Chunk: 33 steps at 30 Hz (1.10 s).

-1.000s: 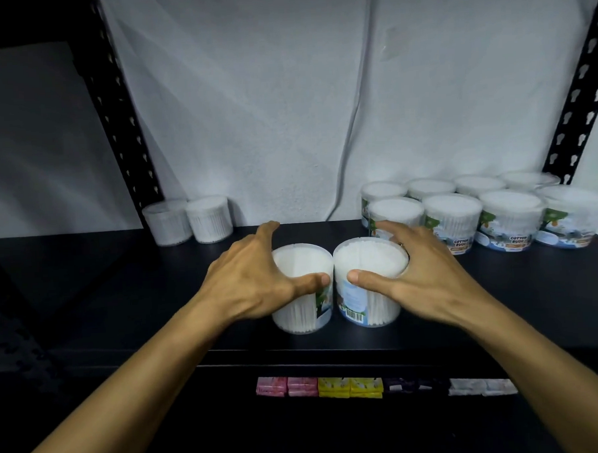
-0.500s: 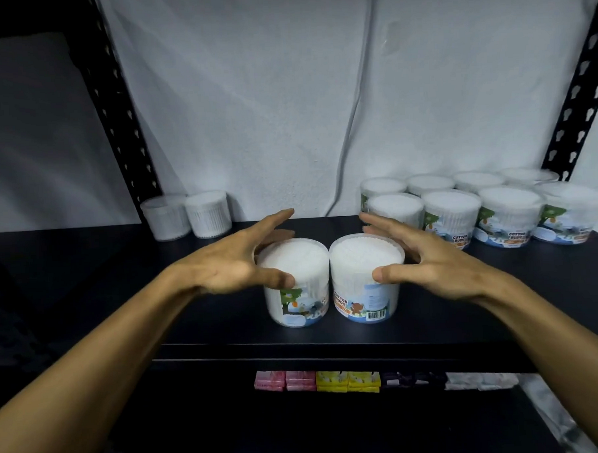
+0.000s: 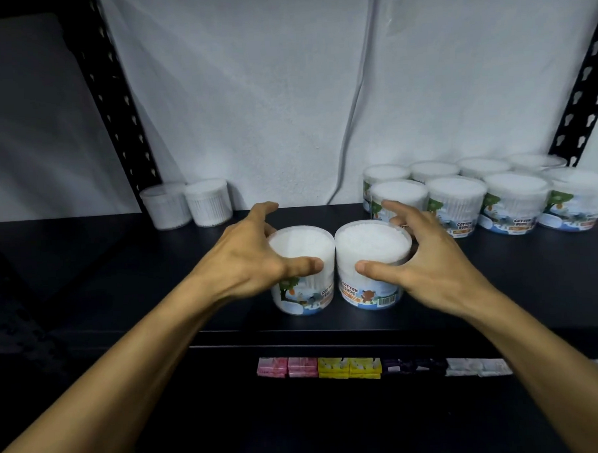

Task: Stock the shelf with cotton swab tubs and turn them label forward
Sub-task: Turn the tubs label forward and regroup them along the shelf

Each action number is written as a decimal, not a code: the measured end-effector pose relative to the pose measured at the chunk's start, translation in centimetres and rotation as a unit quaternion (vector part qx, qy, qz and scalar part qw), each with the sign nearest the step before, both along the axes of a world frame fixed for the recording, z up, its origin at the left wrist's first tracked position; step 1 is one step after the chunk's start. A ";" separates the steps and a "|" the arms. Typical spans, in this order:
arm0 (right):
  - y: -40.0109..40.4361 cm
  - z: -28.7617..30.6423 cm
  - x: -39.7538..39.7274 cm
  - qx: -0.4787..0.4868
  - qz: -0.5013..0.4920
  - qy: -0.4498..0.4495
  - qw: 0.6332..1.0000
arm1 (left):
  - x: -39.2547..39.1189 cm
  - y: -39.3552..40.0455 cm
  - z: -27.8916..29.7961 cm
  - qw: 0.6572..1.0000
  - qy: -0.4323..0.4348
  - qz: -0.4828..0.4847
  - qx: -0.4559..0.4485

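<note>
Two clear cotton swab tubs stand side by side near the front of the black shelf (image 3: pixel 87 269). My left hand (image 3: pixel 251 259) wraps the left tub (image 3: pixel 305 294) from its left side, thumb on the rim. My right hand (image 3: pixel 426 262) wraps the right tub (image 3: pixel 372 284) from its right side, thumb on the front wall. The left tub's tree-and-"COTTON BUDS" label faces front, slightly right. The right tub shows "COTTON BUDS", a bear and a barcode at its right. Both tubs rest on the shelf.
Two rows of labelled tubs (image 3: pixel 516 203) fill the shelf's back right. Two tubs (image 3: pixel 187 205) with no label showing stand at the back left by a black upright (image 3: pixel 121 107). A cable (image 3: pixel 354 114) hangs down the white wall. Small coloured packs (image 3: pixel 334 368) line the shelf below.
Both hands let go and spread half a second ago, then closed on the tubs again. The tubs have turned, so their labels face more to the front.
</note>
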State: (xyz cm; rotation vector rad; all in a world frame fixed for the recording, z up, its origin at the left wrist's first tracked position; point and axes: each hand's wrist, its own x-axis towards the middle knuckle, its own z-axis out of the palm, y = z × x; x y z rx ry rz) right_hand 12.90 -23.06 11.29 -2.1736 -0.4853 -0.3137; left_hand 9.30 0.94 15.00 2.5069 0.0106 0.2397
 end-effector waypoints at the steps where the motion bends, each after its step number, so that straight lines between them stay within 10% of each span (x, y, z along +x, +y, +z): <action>1: -0.4 -0.1 0.3 0.014 0.020 0.012 1.000 | 0.1 0.3 0.0 1.000 0.003 -0.020 -0.017; 14: -2.9 -0.5 2.0 0.106 0.223 0.123 0.961 | 0.5 2.3 -0.9 0.975 0.054 -0.169 -0.134; 23: -1.6 -2.1 0.2 0.136 0.068 0.053 0.987 | -0.9 0.2 -2.5 0.988 -0.061 -0.029 -0.141; 33: -2.1 -2.6 1.3 0.189 0.130 0.081 0.970 | 0.5 1.0 -3.5 0.976 -0.043 -0.084 -0.198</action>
